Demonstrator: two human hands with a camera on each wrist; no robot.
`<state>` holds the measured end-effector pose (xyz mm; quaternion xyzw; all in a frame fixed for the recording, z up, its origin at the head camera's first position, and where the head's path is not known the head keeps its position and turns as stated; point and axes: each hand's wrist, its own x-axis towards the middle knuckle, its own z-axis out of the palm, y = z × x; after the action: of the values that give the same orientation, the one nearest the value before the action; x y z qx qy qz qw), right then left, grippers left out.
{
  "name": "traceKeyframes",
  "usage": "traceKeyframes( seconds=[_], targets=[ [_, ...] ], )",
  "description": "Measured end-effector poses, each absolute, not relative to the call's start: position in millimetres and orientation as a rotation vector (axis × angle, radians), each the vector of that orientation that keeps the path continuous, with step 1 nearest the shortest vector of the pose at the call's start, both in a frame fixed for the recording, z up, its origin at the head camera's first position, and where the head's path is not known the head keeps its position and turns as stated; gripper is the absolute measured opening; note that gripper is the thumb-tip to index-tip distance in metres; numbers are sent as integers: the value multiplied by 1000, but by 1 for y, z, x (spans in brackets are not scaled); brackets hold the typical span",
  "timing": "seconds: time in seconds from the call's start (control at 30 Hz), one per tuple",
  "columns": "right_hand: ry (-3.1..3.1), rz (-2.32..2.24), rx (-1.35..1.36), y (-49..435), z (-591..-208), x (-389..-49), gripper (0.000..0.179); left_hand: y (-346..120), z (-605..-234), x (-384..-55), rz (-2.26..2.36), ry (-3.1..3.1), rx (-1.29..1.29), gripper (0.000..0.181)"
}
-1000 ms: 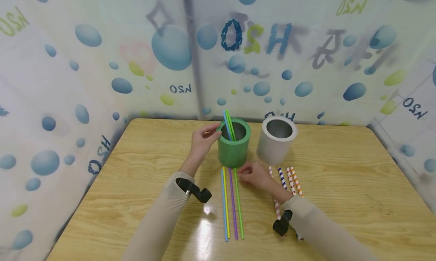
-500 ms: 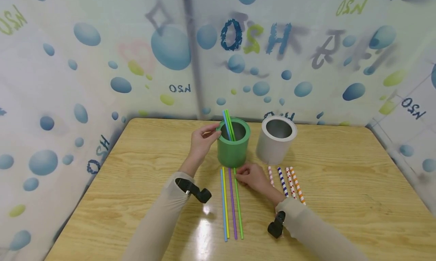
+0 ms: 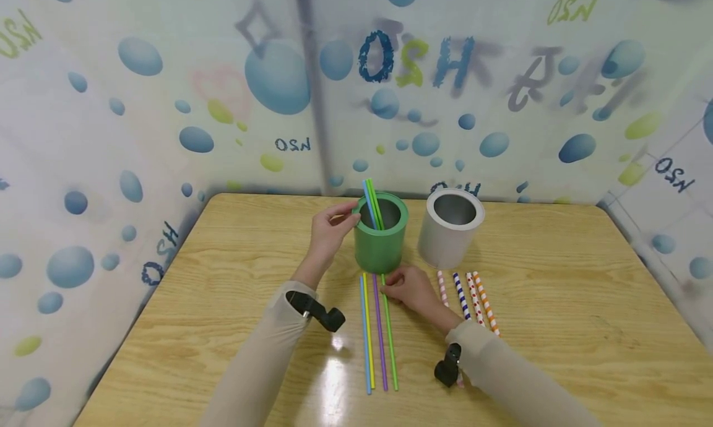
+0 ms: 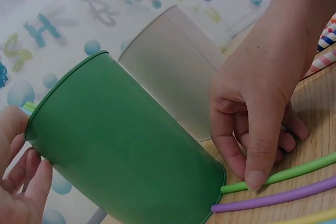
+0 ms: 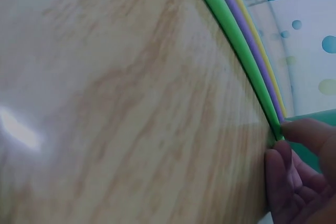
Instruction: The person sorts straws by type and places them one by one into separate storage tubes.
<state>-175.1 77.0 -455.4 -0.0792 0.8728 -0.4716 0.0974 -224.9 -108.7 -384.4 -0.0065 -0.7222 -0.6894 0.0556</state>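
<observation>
My left hand [image 3: 328, 234] pinches the rim of a green can [image 3: 380, 250] at its left side. Out of that can lean a blue straw [image 3: 369, 203] and green straws. Four-colour plain straws lie on the table before it: a blue straw [image 3: 365, 340], a yellow straw [image 3: 369, 334], a purple straw [image 3: 381, 340] and a green straw [image 3: 391, 346]. At the far end of this green straw my right hand [image 3: 413, 289] pinches with thumb and fingers; the straw still lies along the wood. The left wrist view shows the thumb on the green straw [image 4: 304, 169].
A white can [image 3: 445, 244] stands right of the green one. Several patterned straws lie near it, among them an orange-striped straw [image 3: 486, 300] and a blue-striped straw [image 3: 461, 294], partly hidden by the right forearm. A printed backdrop [image 3: 223, 74] rises behind the wooden table [image 3: 585, 303].
My right hand has shifted slightly left, from beside the green straw onto its far end. The left hand has stayed at the green can's rim.
</observation>
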Motion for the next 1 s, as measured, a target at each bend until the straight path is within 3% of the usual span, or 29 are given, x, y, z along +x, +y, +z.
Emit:
traceKeyframes(
  seconds=[1.0],
  targets=[
    [2592, -1340, -156, 71, -450, -176, 10, -109, -386, -226, -2090, -2193, -38, 29]
  ],
)
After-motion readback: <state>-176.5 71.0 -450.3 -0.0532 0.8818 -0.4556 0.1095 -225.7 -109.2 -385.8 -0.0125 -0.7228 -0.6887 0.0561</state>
